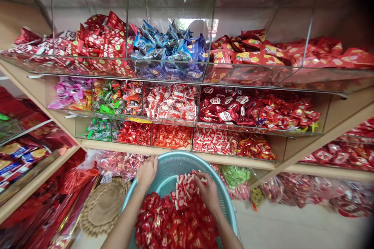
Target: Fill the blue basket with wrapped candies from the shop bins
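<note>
- Far left: stacked red packets and boxed biscuits [20, 159] fill light wooden shelves [43, 171], partly cut off by the frame's edge; you cannot read their labels.
- Beside the basket: a round woven straw mat [102, 206] sits close to your left arm, and a slip of your elbow could catch it.
- Your left hand [147, 172], fingers open and spread, is at the basket's far rim, grasping nothing visible.
- Centre: a round teal perforated plastic basket [178, 163] holds a heap of glossy red-wrapped sweets [175, 220], its near side cut off by the frame. What supports it is hidden, so a tilt is a risk if you lean on the rim.
- Your right hand [208, 191] is curled down on red-and-white wrapped sweets [182, 190] atop the heap; whether it is gripping them, you cannot tell. Loose pieces may slide over the rim if pressed.
- Above: clear acrylic bins [172, 103] of wrapped sweets line the shelves.
- Far right: clear plastic bags of sweets [309, 194] lie low, blurred toward the edge.
</note>
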`<move>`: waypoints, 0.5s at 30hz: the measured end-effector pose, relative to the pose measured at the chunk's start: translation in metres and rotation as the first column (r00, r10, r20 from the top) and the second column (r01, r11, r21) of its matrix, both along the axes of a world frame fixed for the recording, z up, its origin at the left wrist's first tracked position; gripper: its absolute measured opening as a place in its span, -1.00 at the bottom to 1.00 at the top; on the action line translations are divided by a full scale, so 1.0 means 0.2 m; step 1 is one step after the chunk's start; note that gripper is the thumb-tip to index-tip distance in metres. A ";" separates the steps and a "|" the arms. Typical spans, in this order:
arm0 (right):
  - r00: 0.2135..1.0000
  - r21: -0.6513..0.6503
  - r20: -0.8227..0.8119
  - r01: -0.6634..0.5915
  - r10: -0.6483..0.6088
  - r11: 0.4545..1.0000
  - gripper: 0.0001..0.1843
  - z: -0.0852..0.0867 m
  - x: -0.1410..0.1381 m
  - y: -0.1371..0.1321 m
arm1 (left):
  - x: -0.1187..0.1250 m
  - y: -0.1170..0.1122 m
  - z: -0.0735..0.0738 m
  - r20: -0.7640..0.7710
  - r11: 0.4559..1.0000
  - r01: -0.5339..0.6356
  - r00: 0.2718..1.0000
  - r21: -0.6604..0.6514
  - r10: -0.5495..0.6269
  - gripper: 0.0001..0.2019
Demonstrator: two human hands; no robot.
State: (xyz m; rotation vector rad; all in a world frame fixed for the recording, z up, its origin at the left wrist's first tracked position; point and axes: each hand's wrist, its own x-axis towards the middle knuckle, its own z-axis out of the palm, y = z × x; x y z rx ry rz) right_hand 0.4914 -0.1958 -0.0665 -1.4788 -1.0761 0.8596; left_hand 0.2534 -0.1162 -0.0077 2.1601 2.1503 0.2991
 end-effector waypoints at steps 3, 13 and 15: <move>0.976 -0.065 -0.215 0.024 -0.038 0.998 -0.60 0.03 0.01 -0.01 | 0.00 0.00 0.00 0.001 1.000 0.002 1.000 0.002 -0.002 -0.47; 0.598 -0.070 -0.780 -0.375 0.184 0.924 -0.48 0.13 0.06 -0.04 | 0.00 0.00 -0.01 -0.006 1.000 -0.004 1.000 0.006 0.004 -0.47; 0.590 -0.044 -0.783 -0.365 0.195 0.930 -0.45 0.15 0.06 -0.04 | 0.01 0.00 -0.01 -0.008 1.000 -0.004 1.000 0.000 0.004 -0.47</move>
